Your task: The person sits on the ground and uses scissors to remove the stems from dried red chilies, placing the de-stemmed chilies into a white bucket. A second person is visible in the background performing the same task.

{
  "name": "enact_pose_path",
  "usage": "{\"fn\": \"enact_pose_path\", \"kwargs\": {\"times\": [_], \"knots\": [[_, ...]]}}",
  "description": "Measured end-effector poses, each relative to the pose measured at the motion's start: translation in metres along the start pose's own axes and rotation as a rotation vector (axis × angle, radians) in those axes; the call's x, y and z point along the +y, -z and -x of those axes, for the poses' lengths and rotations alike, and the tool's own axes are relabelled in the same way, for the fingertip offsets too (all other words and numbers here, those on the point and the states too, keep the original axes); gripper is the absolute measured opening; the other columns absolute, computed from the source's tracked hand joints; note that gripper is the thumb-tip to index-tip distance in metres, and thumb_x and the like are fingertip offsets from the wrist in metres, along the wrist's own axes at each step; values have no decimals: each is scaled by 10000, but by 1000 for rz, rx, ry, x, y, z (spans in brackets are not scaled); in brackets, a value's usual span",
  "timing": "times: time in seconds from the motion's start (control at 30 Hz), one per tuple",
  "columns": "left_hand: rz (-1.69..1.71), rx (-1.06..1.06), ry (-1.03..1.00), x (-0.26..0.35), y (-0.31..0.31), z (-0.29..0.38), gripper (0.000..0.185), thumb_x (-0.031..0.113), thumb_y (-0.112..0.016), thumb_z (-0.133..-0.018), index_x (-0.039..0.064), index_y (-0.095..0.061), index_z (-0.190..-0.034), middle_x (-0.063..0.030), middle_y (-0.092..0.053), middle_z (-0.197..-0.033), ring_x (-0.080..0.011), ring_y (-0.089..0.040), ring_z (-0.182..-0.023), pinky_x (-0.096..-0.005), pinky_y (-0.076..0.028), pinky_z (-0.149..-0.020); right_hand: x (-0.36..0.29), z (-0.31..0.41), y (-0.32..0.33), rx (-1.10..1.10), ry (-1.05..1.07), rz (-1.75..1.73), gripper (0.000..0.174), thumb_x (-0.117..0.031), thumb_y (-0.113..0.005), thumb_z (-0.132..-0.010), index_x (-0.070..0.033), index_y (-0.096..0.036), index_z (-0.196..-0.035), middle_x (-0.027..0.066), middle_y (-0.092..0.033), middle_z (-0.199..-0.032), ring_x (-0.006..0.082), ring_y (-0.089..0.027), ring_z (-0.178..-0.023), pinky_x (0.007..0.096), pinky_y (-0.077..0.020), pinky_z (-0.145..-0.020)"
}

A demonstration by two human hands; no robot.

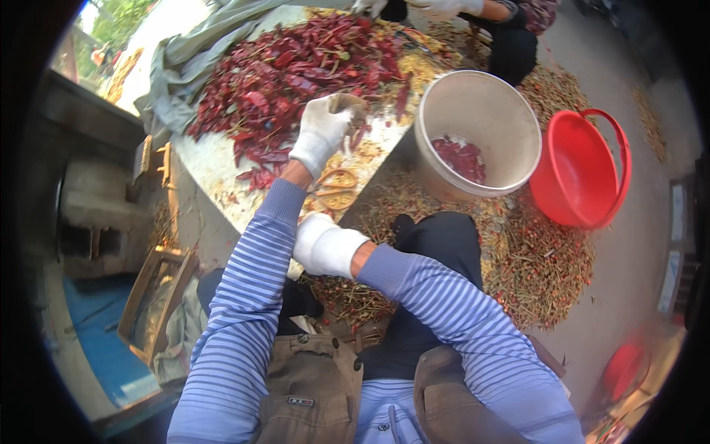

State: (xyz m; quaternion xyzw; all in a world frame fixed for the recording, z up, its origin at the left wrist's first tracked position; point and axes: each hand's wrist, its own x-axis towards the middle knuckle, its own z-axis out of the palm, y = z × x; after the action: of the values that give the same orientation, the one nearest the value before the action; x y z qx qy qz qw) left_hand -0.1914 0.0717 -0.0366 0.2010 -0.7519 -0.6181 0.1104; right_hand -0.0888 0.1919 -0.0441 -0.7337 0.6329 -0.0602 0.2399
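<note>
My left hand [331, 123], in a stained white knit glove, is curled over the near side of a heap of dried red chili peppers [288, 72]. A blurred reddish chili piece shows at its fingertips. Beneath that hand, scissors with orange handles [339, 186] lie on a pale board [222, 186] strewn with yellow seeds. My right hand [330, 244], also gloved in white, is at the board's near edge beside my left forearm. That forearm and the glove's back hide its fingers, so I cannot tell what they hold.
Right of the board stands a white bucket [477, 133] with some red chilies inside. Beside it is a red plastic basin with a handle [579, 169]. Cut stems [546, 272] cover the floor. Across the board are another person's gloved hands [444, 8]. A wooden frame [155, 305] is at left.
</note>
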Motion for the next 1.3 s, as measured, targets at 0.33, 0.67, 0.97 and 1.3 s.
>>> {"fn": "enact_pose_path", "kwargs": {"times": [0.33,0.67,0.97,1.3], "knots": [[-749,480,195,-136,232,80,352,86,-707,-880,77,-761,-1228,-172,-791,-1084,-239,-769,-982,-340,-593,-905,-6,6,3,194,65,9,105,-97,-715,-750,-46,-769,-824,160,-742,-766,346,-755,-722,454,-581,-643],[-969,302,129,-149,218,97,266,125,-694,-905,119,-794,-1152,-180,-760,-1163,-347,-730,-1084,-410,-563,-974,-9,-14,4,72,34,62,146,-130,-716,-798,-77,-805,-901,136,-783,-869,315,-780,-829,444,-588,-715],[-822,318,237,-138,218,98,290,238,-708,-931,81,-783,-1164,-181,-778,-1105,-342,-749,-1045,-410,-569,-952,-13,-23,-1,95,48,51,123,-131,-728,-771,-56,-776,-857,142,-755,-823,343,-762,-782,461,-583,-726],[-889,151,203,-143,199,74,566,363,-882,-846,-1,-718,-1248,-182,-776,-1069,-256,-757,-977,-373,-593,-876,-14,-29,-1,15,15,70,137,-135,-725,-793,-63,-788,-891,150,-771,-863,334,-773,-820,458,-595,-738]]}}
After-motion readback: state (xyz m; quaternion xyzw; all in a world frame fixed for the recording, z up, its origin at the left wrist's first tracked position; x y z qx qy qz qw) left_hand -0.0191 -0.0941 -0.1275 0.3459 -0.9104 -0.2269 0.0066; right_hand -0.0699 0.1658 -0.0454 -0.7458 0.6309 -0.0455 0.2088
